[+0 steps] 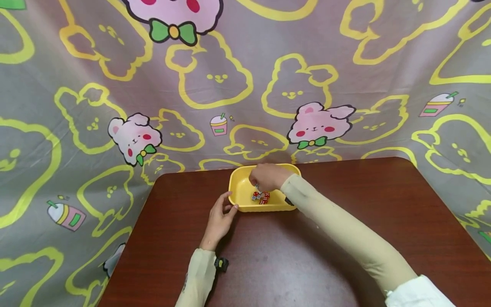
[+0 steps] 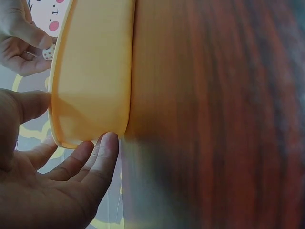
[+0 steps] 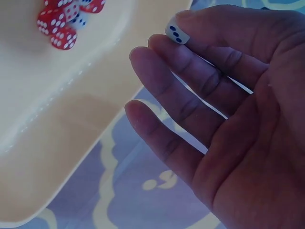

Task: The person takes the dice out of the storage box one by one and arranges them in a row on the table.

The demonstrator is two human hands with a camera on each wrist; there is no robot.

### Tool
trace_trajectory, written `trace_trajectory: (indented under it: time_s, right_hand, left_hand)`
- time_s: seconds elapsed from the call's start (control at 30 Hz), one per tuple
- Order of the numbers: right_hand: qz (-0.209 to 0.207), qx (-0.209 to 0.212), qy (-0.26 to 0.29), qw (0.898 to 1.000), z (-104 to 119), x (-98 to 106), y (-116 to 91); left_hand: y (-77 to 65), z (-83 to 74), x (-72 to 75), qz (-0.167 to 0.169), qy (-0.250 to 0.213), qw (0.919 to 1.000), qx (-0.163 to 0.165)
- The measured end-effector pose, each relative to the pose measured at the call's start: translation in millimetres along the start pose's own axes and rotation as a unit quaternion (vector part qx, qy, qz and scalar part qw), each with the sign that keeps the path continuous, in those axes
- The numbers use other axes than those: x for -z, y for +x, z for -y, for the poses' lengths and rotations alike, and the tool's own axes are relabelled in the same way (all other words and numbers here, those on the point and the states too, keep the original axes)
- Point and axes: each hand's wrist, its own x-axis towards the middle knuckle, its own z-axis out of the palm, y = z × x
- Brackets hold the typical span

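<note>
A yellow plastic tray stands at the back of the table. My left hand grips its left end, thumb at the rim and fingers round the corner. Over the tray, my right hand pinches a white die with blue dots between thumb and fingertip; its other fingers are spread. Several red dice with white dots lie grouped on the tray's floor, with white, blue-dotted ones among them. The left wrist view shows the pinched die beside the tray's rim.
The dark red-brown wooden table reaches toward me from the tray. A grey cloth with yellow bear outlines hangs right behind the table's back edge and along both sides. A black wrist strap piece sits at the left wrist.
</note>
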Motion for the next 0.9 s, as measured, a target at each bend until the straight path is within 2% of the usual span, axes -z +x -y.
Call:
trace_trajectory:
  time_s: [0.6,0.9]
  right_hand:
    - [-0.032,0.044,-0.019,0.998,23,6,-25]
    - [-0.039,0.046,-0.031,0.998,32,2,-34]
  left_hand:
    - [1.2,0.3,-0.6,0.001,0.002,1.0,-0.002]
    - [0.9,1.0,-1.2,0.002,0.004,1.0,0.005]
